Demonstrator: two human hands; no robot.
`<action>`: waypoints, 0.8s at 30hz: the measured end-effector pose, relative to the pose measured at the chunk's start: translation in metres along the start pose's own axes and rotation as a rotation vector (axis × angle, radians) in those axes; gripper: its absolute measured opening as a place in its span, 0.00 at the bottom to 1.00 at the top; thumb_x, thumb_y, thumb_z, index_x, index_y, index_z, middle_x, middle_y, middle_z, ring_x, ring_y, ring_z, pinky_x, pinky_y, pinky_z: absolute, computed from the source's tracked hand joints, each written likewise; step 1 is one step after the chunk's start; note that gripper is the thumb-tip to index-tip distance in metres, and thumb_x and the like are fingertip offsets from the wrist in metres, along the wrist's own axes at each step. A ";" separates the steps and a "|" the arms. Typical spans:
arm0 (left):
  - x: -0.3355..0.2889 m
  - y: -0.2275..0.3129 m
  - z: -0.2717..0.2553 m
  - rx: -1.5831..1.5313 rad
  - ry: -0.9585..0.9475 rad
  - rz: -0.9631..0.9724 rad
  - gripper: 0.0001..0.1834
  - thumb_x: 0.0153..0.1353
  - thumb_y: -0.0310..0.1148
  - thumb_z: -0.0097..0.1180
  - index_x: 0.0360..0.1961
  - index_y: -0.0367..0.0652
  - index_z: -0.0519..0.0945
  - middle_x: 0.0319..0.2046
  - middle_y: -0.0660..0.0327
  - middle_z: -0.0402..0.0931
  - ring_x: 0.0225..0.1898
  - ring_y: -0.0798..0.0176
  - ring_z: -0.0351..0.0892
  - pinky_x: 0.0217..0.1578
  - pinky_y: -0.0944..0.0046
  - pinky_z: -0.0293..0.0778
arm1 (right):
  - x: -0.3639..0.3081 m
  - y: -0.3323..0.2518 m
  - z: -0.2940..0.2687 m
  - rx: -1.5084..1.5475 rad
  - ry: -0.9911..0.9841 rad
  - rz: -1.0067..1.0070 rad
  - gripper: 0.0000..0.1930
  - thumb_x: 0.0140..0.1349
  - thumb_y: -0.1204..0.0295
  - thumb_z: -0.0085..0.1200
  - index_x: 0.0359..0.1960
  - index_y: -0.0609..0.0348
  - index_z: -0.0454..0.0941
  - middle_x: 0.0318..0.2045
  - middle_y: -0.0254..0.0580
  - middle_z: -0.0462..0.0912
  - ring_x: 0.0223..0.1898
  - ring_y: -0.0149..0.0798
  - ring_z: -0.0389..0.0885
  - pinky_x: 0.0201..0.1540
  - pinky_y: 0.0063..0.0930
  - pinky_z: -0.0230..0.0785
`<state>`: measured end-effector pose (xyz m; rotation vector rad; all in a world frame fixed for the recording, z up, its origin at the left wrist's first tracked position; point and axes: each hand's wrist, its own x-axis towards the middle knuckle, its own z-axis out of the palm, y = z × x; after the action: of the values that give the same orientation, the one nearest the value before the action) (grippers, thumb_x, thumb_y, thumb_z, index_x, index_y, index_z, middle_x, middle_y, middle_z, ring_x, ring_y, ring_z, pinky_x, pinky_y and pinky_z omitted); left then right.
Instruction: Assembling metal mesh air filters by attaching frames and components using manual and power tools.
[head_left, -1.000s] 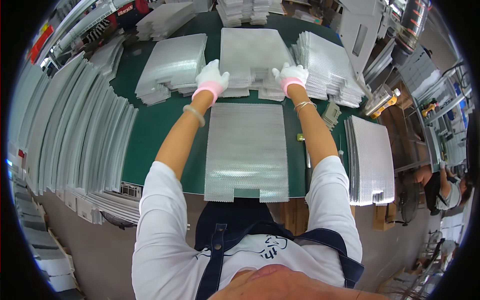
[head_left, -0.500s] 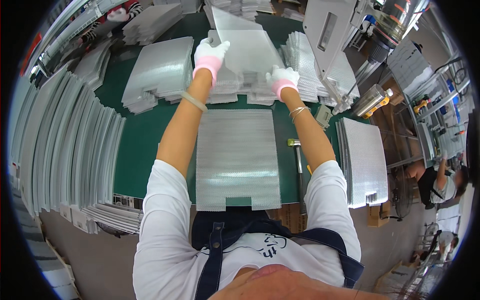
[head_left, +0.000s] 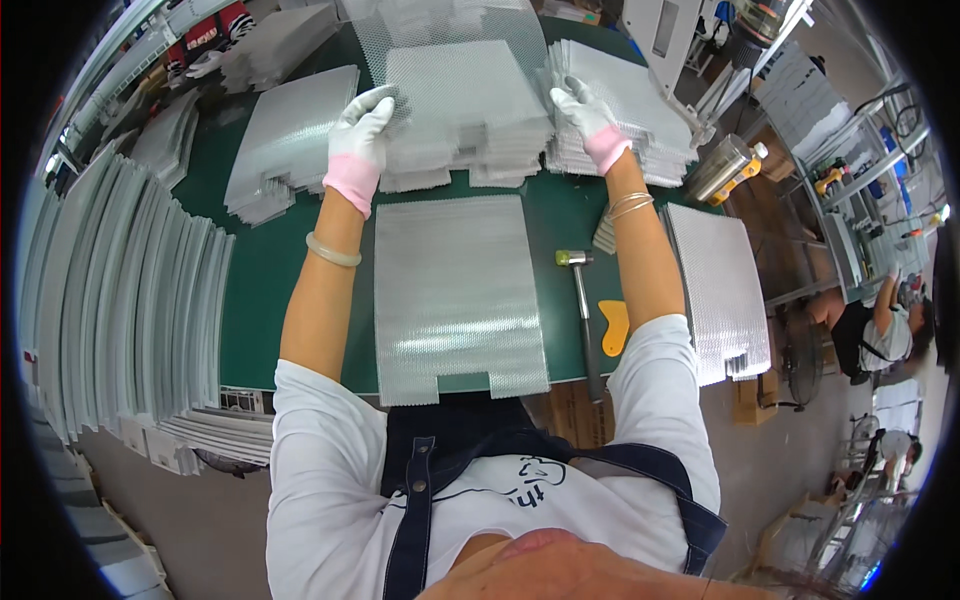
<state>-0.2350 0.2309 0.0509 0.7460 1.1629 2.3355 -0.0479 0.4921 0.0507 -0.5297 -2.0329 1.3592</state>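
My left hand, in a white glove with a pink cuff, pinches the left edge of a translucent mesh sheet above the far middle stack. On the other side, my right hand, gloved alike, has its thumb and fingers closed at the sheet's right edge; the see-through mesh makes the exact contact faint. Below the sheet lies the middle stack of notched sheets. Closer to me, a silvery mesh sheet with a notch in its near edge lies flat on the green table.
Other sheet stacks stand at the far left and far right. A mallet and a yellow scraper lie right of the flat sheet. Beyond them are another stack and a metal canister. Upright panels line the left.
Both hands have moved apart, and the mesh sheet between them has spread out and up. The mallet and scraper now show more fully beside my right forearm.
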 end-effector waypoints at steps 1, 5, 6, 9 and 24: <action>-0.005 0.010 -0.009 -0.007 0.038 -0.008 0.12 0.60 0.22 0.51 0.45 0.37 0.75 0.40 0.58 0.76 0.44 0.62 0.76 0.47 0.62 0.73 | -0.011 -0.018 0.018 -0.037 -0.065 0.008 0.37 0.59 0.60 0.55 0.63 0.68 0.52 0.58 0.53 0.67 0.59 0.44 0.66 0.62 0.29 0.54; 0.005 0.012 0.027 0.068 -0.013 0.152 0.12 0.61 0.24 0.51 0.46 0.35 0.74 0.42 0.56 0.75 0.44 0.60 0.76 0.47 0.60 0.74 | -0.001 -0.016 0.011 0.030 0.145 -0.039 0.33 0.56 0.64 0.58 0.60 0.67 0.59 0.51 0.49 0.73 0.51 0.40 0.71 0.56 0.28 0.61; 0.011 0.012 0.039 0.142 0.046 0.173 0.13 0.60 0.24 0.53 0.47 0.35 0.74 0.41 0.58 0.75 0.41 0.63 0.76 0.44 0.62 0.74 | 0.006 -0.014 0.002 -0.004 0.199 -0.028 0.31 0.55 0.66 0.59 0.58 0.66 0.62 0.49 0.48 0.74 0.49 0.38 0.73 0.54 0.27 0.63; 0.004 0.019 0.037 0.195 0.160 0.146 0.14 0.56 0.26 0.58 0.45 0.36 0.77 0.38 0.63 0.78 0.39 0.71 0.74 0.44 0.72 0.68 | -0.010 -0.023 0.019 0.147 0.303 0.019 0.25 0.52 0.69 0.61 0.52 0.63 0.69 0.43 0.43 0.77 0.43 0.35 0.76 0.48 0.24 0.68; -0.008 0.058 0.024 0.138 0.183 0.123 0.14 0.57 0.25 0.56 0.46 0.37 0.76 0.38 0.61 0.77 0.37 0.69 0.76 0.38 0.70 0.75 | 0.004 0.021 0.011 0.044 0.089 0.046 0.19 0.60 0.59 0.52 0.44 0.62 0.74 0.34 0.35 0.81 0.36 0.37 0.77 0.41 0.29 0.69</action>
<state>-0.2214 0.2082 0.1087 0.6782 1.4061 2.4872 -0.0582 0.4955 0.0291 -0.6104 -1.9258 1.3797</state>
